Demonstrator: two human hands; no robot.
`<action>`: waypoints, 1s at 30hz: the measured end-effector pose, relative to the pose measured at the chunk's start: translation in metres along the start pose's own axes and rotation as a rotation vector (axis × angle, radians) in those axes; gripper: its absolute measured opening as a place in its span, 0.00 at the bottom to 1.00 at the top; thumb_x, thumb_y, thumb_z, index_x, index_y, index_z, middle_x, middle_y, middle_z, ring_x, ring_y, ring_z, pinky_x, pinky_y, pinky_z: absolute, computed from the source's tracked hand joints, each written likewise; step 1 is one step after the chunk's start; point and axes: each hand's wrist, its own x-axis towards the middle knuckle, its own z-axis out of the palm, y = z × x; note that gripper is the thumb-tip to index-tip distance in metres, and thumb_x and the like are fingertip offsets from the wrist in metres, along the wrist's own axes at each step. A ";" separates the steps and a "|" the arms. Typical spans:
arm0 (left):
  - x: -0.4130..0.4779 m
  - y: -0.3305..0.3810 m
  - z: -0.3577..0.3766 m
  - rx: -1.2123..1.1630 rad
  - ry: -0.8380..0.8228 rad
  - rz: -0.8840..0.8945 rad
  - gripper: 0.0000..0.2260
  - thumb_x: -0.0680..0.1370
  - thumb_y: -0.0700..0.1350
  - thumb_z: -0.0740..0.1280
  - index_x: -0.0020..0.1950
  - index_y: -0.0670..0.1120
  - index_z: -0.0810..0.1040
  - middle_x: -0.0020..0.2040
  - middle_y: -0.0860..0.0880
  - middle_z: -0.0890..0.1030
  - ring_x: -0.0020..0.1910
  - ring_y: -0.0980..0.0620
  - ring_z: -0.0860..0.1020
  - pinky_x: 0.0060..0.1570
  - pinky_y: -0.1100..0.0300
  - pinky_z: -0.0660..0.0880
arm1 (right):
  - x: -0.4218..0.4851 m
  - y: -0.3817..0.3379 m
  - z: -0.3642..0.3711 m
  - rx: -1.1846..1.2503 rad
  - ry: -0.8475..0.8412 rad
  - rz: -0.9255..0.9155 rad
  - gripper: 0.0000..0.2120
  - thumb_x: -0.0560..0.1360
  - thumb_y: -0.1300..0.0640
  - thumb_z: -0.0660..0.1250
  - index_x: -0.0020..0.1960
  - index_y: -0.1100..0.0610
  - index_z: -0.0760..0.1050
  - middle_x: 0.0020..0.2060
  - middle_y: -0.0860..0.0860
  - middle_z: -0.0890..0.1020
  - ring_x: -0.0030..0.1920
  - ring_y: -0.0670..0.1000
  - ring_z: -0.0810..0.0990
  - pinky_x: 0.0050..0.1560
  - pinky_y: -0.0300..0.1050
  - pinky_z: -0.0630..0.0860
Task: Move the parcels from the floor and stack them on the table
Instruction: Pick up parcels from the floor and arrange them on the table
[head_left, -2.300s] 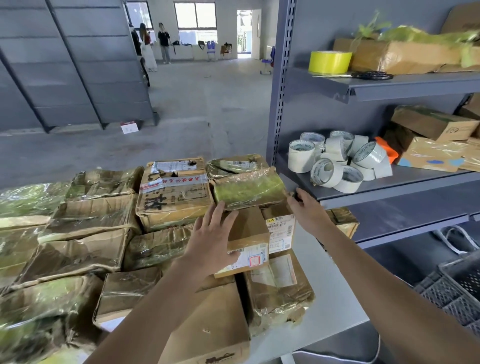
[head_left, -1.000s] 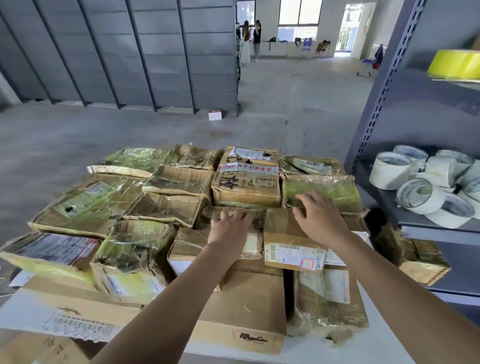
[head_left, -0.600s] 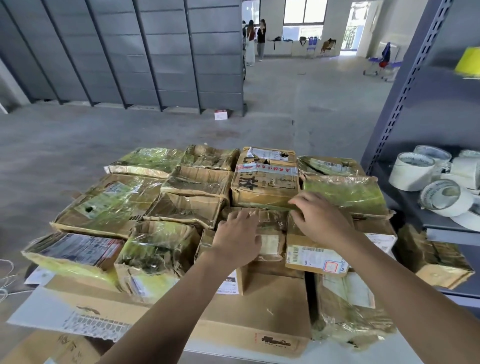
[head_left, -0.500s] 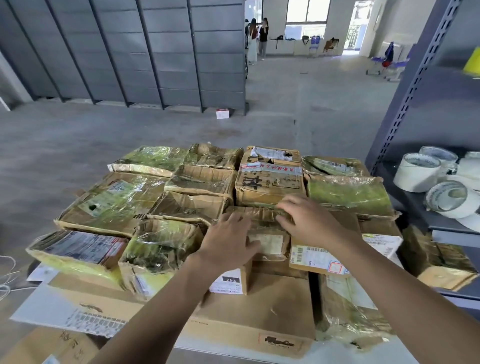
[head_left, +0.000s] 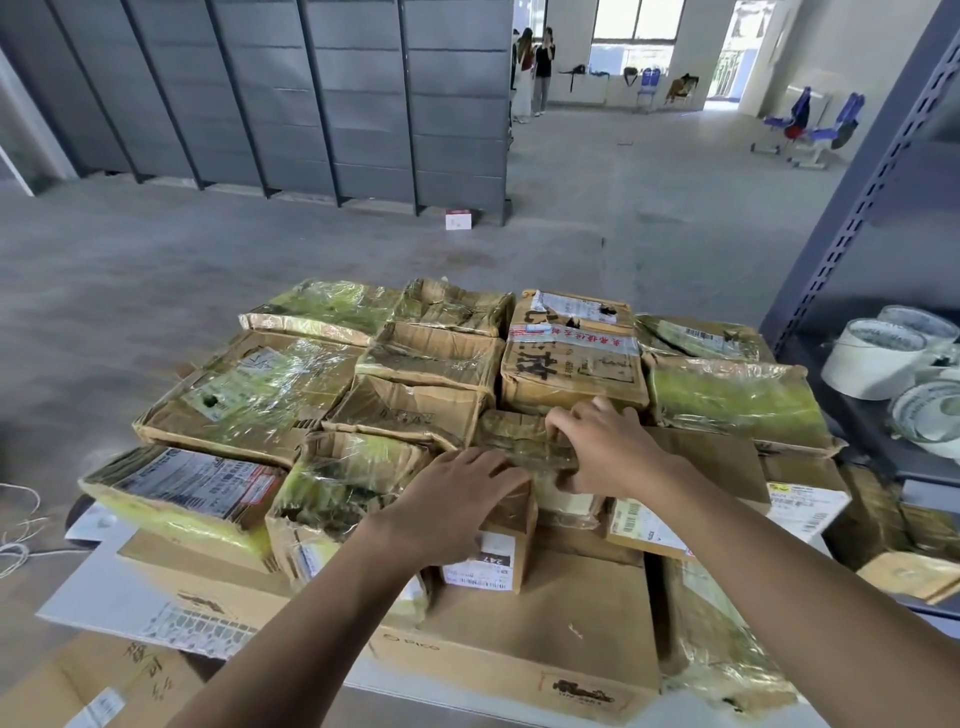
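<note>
Several tape-wrapped cardboard parcels lie packed together on the white table (head_left: 88, 592). In the middle of the stack sits a small parcel in shiny brown tape (head_left: 514, 436). My right hand (head_left: 605, 449) grips it, fingers curled over its far edge and thumb on the near side. My left hand (head_left: 457, 501) lies flat with straight fingers on a small box with a white label (head_left: 493, 558), its fingertips touching the taped parcel's left end. Both rest on a large flat brown carton (head_left: 561, 634) at the table's front.
A grey metal shelf rack (head_left: 852, 208) with white tape rolls (head_left: 872, 358) stands close on the right. A cardboard box (head_left: 78, 686) sits on the floor at lower left, near a white cord (head_left: 15, 535). Two people (head_left: 535, 73) and blue chairs (head_left: 810, 124) are far back.
My view has swung left. Both hands moved from the labelled box on the right to the small taped parcel in the middle, and my right hand closed on it.
</note>
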 end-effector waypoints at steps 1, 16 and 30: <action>0.000 -0.001 -0.001 -0.001 0.001 0.003 0.40 0.71 0.45 0.73 0.76 0.55 0.53 0.72 0.52 0.62 0.71 0.51 0.61 0.70 0.54 0.60 | 0.000 0.000 0.001 0.002 0.006 0.007 0.25 0.69 0.40 0.68 0.61 0.46 0.63 0.57 0.50 0.73 0.60 0.54 0.65 0.54 0.55 0.66; -0.015 -0.013 -0.014 -0.320 0.216 -0.161 0.19 0.79 0.54 0.61 0.70 0.52 0.69 0.66 0.54 0.70 0.67 0.56 0.67 0.66 0.57 0.67 | -0.016 0.007 -0.001 0.098 0.161 -0.105 0.20 0.77 0.41 0.61 0.66 0.49 0.71 0.64 0.47 0.70 0.66 0.50 0.64 0.65 0.54 0.68; -0.041 -0.047 0.005 -0.362 0.317 -0.459 0.15 0.80 0.44 0.60 0.67 0.49 0.73 0.65 0.48 0.71 0.67 0.48 0.68 0.66 0.52 0.68 | -0.040 -0.056 0.003 0.243 0.029 -0.222 0.33 0.69 0.33 0.68 0.68 0.42 0.60 0.67 0.44 0.69 0.61 0.48 0.71 0.54 0.47 0.72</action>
